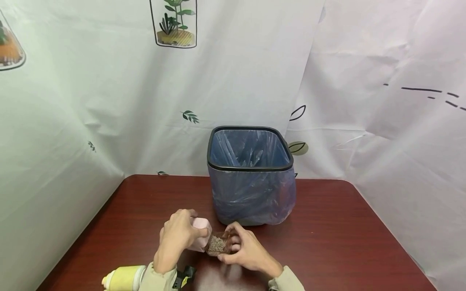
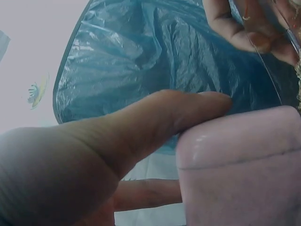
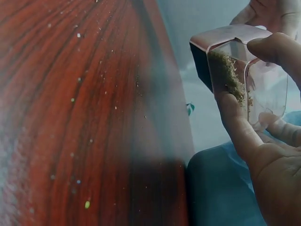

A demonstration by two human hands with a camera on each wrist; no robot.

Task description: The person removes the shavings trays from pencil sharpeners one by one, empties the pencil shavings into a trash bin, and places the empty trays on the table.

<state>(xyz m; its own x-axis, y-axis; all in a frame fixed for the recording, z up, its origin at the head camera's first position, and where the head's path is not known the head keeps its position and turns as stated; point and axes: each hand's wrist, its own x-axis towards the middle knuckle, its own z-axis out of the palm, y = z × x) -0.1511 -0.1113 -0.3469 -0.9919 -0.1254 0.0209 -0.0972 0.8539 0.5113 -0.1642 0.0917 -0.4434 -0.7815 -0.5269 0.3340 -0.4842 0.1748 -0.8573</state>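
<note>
My left hand [image 1: 177, 231] grips a pink box-shaped body [image 1: 201, 230] with rounded corners, thumb along its near edge in the left wrist view. A thin seam runs around this body. Against its right side sits a clear container [image 1: 217, 245] with brownish, crumbly shavings [image 3: 230, 77] gathered at one end. My right hand [image 1: 249, 249] holds this container between thumb and fingers. In the right wrist view the container and the pink body are end to end, and a dark panel [image 3: 201, 66] shows on one side. My palms hide part of both.
Behind the hands stands a bin [image 1: 251, 168] with a black rim and a blue plastic liner. A yellow and white object [image 1: 125, 278] lies by the left sleeve. Small specks [image 3: 87, 204] are scattered on the red-brown table [image 1: 338, 238]. Printed white cloth [image 1: 109, 101] encloses the table.
</note>
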